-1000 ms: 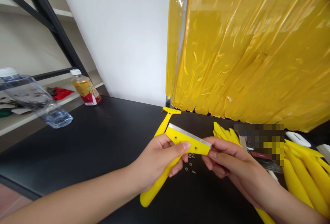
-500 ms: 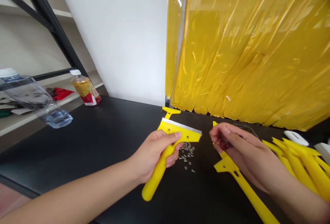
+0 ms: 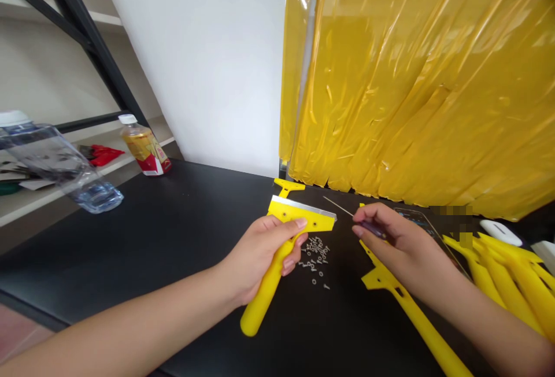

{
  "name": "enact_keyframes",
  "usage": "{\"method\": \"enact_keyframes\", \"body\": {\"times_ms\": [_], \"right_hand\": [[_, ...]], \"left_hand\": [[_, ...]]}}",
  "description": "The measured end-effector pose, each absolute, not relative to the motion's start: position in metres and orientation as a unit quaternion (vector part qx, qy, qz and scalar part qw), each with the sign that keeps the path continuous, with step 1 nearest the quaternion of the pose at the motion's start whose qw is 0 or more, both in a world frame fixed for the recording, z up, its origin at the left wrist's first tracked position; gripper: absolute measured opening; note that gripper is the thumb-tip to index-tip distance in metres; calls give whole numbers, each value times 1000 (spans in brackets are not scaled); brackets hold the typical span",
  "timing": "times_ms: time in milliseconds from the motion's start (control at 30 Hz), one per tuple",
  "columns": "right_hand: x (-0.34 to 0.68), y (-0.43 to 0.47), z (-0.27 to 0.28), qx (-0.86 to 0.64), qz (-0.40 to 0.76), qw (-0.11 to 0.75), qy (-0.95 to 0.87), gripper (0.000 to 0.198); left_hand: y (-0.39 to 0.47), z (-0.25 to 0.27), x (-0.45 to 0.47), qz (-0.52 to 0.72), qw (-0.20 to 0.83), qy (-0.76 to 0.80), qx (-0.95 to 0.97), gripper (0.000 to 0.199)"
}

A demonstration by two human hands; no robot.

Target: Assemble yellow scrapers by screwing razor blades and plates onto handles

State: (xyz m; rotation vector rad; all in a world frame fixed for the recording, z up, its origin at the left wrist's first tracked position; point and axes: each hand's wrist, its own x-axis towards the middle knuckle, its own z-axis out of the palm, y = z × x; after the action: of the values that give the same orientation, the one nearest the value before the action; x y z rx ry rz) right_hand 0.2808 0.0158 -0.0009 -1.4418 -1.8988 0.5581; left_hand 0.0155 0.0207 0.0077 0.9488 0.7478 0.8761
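Observation:
My left hand is wrapped round a yellow scraper, thumb on its head below the metal blade. Two small dark holes show in the scraper's head. In my right hand is a screwdriver with a dark handle, its thin shaft pointing up and left toward the blade but apart from it. Under the right hand lies another yellow scraper part without a visible blade. Small loose screws and nuts are scattered on the black table between my hands.
Several yellow scraper handles lie at the right, near a white case. One more yellow piece sits at the back. A large clear bottle and a drink bottle stand left. Yellow plastic sheeting hangs behind.
My right hand has turned, bringing the screwdriver's shaft into view, pointing toward the scraper. My left hand still holds the scraper in nearly the same place.

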Motion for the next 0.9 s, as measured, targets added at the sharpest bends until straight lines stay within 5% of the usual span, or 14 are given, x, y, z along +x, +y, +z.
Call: {"method": "enact_keyframes", "body": {"times_ms": [167, 900], "right_hand": [[278, 13, -1, -556, 231, 403, -689, 29], [269, 14, -8, -511, 142, 352, -771, 17]], "left_hand": [[21, 7, 16, 400, 732, 348, 428, 36], [21, 7, 16, 397, 736, 355, 418, 35]]}}
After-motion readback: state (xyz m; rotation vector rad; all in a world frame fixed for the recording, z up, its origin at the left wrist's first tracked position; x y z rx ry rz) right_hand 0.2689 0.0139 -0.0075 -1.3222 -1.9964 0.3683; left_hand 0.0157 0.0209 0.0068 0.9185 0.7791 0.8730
